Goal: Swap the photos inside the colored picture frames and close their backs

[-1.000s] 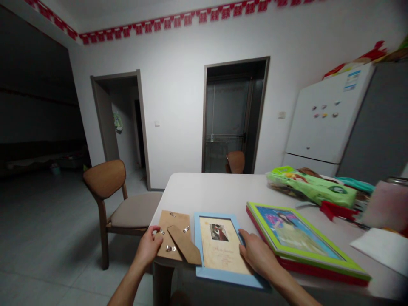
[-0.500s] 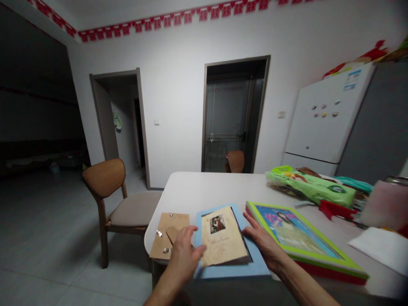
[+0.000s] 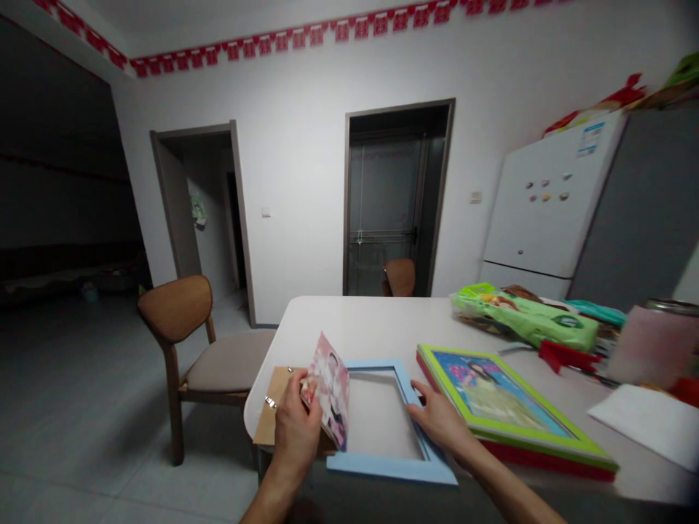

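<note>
My left hand pinches a pink picture sheet, raised and tilted at the left side of a light blue picture frame. Its printed side faces right. The frame lies on the table, and bare tabletop shows through its opening. My right hand grips the frame's right side, its thumb over the bar. Partly under my left hand and the sheet lies a brown backing board with metal clips. To the right, a green picture frame holding a portrait rests on a red one.
A green packet, a red item, a pinkish container and white paper lie on the right of the white table. A wooden chair stands at the left, a fridge behind at right.
My left hand has taken hold of the sheet, lifted it out of the blue frame and swung it left, exposing the opening. My right hand has closed on the frame's right side.
</note>
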The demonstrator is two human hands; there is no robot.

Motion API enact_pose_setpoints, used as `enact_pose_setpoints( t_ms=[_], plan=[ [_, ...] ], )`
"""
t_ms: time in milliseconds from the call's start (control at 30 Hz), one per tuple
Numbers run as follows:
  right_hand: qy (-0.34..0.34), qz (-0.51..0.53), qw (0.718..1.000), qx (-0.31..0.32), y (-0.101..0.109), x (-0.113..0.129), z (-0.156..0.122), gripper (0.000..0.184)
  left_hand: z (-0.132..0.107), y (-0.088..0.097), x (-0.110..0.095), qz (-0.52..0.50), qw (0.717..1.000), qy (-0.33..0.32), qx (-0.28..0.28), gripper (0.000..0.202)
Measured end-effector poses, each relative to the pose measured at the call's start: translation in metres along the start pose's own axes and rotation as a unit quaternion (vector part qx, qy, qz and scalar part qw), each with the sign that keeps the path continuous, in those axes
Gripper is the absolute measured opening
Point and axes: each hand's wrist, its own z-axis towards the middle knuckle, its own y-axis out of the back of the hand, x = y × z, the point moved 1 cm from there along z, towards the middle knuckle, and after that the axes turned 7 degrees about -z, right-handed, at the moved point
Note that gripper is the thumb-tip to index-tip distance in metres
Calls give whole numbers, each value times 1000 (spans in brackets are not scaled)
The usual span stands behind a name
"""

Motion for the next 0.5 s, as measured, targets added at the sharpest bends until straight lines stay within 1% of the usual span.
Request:
enact_pose_setpoints(
  t_ms=[100, 200, 300, 400, 500],
  plan=[
    [28, -74, 997, -11, -12, -10, 1, 48, -9, 9, 26, 46, 998, 40, 23, 27],
    [51, -131, 990, -16, -20, -16, 1, 47, -21, 11, 40, 104, 990, 59, 68, 29],
    [67, -172, 983, -17, -22, -18, 1, 46, -29, 14, 40, 157, 981, 59, 98, 31],
    [71, -190, 979, -18, -22, -18, 2, 46, -31, 17, 37, 191, 975, 45, 101, 30],
    [85, -192, 976, -51, -20, -15, 1, 44, -31, 18, 37, 204, 974, 30, 97, 29]
  ],
)
